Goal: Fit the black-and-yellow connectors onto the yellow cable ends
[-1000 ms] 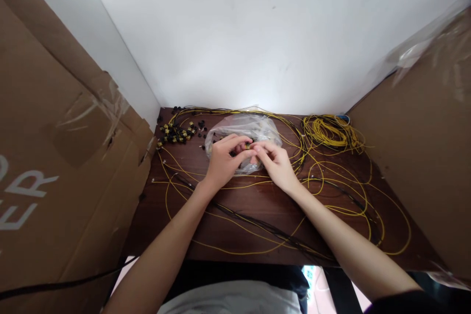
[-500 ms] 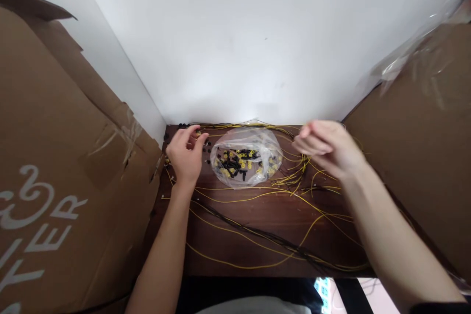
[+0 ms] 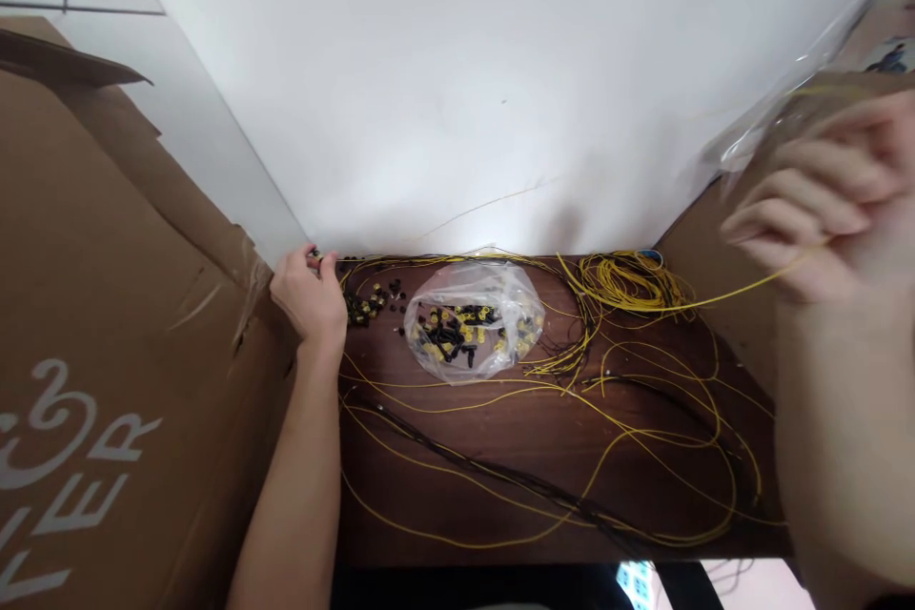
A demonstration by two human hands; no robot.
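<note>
A cramped, makeshift wiring bench is set up on a dark wood-look table (image 3: 500, 429) pushed against a white wall (image 3: 457, 67), boxed in by a large printed cardboard carton (image 3: 143, 238) on the left and a second carton (image 3: 715, 243) on the right. Coiled yellow wire (image 3: 629, 281), a black cable bundle (image 3: 500, 474) and a clear plastic bag (image 3: 457, 281) of small black and yellow fittings (image 3: 464, 334) point to a small assembly workshop, though whether it stands in a home or a business cannot be told.
</note>
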